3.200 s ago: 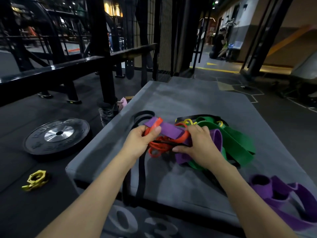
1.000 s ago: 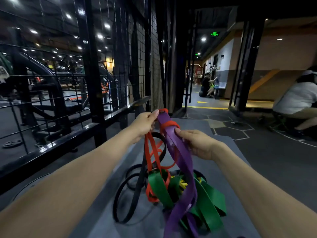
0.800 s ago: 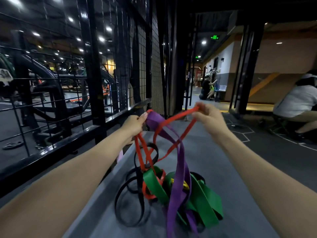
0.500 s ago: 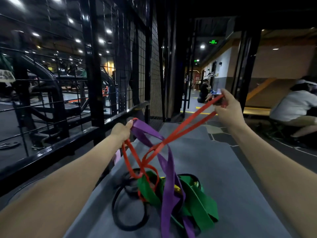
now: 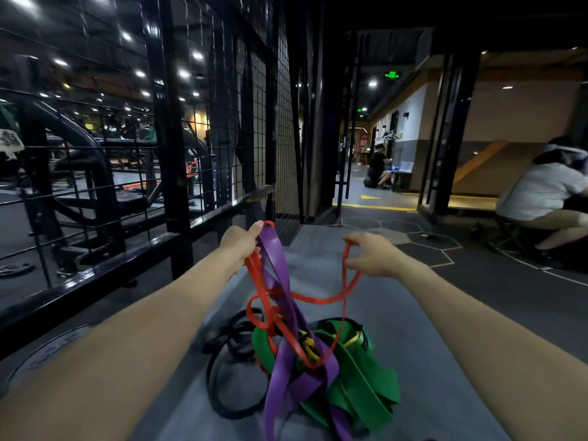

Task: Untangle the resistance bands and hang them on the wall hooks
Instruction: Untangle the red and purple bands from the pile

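Lowered and drawn inward since half a second ago, the right hand (image 5: 370,256) pinches a slack thin red rubber band (image 5: 345,291); the left hand (image 5: 240,243) grips that band and a wide purple rubber band (image 5: 276,268) — both trail into the tangled pile on the grey padded platform (image 5: 413,329).

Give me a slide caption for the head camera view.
Left hand lifts purple band and red band; right hand pinches the red.

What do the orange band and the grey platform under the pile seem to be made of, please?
Orange band: probably matte latex rubber; it sags in a thin, limp loop between both hands. Grey platform: looks like dull vinyl or leatherette padding; faintly mottled, no gloss.
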`<state>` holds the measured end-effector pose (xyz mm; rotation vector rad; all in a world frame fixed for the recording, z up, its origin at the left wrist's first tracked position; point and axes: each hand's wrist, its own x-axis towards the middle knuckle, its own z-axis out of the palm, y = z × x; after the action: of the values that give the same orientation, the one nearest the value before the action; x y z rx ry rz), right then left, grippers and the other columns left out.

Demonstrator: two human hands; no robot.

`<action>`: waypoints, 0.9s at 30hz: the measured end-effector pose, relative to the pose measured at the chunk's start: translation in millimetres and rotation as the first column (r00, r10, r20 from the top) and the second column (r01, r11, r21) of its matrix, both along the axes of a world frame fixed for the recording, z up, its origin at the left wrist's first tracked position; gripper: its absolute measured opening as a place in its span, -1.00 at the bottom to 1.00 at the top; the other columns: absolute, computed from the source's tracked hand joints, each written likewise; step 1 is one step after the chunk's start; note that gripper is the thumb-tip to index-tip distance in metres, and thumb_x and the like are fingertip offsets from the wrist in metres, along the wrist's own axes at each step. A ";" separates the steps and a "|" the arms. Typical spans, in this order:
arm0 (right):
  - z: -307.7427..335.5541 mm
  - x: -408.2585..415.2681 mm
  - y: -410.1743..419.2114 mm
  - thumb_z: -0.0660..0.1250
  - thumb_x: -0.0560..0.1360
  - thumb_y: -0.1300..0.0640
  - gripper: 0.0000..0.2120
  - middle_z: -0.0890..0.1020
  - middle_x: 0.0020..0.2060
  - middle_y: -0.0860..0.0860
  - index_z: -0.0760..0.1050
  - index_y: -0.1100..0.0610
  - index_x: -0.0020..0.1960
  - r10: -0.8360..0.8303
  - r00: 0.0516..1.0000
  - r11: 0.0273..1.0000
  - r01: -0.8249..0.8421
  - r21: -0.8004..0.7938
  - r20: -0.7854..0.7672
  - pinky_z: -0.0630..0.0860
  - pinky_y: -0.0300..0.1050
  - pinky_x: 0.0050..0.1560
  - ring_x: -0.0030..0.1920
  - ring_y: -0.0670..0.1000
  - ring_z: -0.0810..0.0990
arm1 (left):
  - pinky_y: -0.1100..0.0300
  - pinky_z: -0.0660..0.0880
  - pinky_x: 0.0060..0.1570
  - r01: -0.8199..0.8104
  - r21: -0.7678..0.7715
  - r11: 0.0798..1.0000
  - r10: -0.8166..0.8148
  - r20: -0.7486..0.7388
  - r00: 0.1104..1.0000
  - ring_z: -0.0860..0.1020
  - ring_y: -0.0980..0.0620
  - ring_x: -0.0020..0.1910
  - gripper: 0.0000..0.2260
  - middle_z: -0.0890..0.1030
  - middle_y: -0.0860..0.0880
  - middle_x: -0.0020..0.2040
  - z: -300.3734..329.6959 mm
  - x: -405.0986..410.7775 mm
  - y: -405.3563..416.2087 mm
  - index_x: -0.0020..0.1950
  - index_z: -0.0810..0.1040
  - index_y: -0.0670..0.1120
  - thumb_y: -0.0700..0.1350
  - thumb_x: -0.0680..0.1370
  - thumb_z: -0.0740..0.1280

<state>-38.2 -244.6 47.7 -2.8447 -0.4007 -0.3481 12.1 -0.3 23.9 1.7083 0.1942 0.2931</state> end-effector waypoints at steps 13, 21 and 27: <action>-89.9 10.8 75.6 0.42 0.29 0.21 -0.63 0.59 0.02 0.13 0.48 0.20 0.07 0.296 0.921 0.955 -0.281 0.095 -0.252 0.48 -0.17 0.01 -0.05 0.03 0.52 | 0.26 0.45 -0.57 0.001 -0.167 0.986 0.003 0.022 1.000 0.45 0.02 -0.58 -0.64 0.44 -0.11 -0.47 0.9 -4.9 8.8 -0.36 0.38 -0.19 -0.02 0.55 0.31; -36.9 24.4 50.7 0.30 0.52 0.11 -0.86 0.47 -0.24 -0.02 0.33 0.04 -0.13 0.226 0.970 0.974 -0.224 0.033 -0.087 0.33 -0.19 -0.21 -0.20 0.02 0.47 | 0.07 0.49 -0.26 -0.009 -0.144 0.989 0.009 0.000 1.000 0.46 -0.05 -0.45 -0.64 0.48 -0.10 -0.43 -6.2 -0.2 33.6 -0.35 0.46 -0.16 0.08 0.50 0.36; 67.0 16.2 31.9 0.19 0.59 0.12 -0.76 0.56 -0.19 0.15 0.40 0.31 0.08 -0.023 0.979 0.772 -0.110 0.626 0.201 0.57 -0.12 -0.33 -0.30 0.05 0.55 | -0.09 0.52 0.00 0.039 -0.088 0.995 -0.046 -0.084 0.995 0.53 -0.12 -0.25 -0.63 0.55 -0.15 -0.29 -10.1 -0.5 40.2 -0.27 0.49 -0.16 0.15 0.50 0.32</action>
<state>-21.9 -212.7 114.7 -2.1343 -0.3069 -0.6268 11.5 39.8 13.9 1.6387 0.2301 0.1779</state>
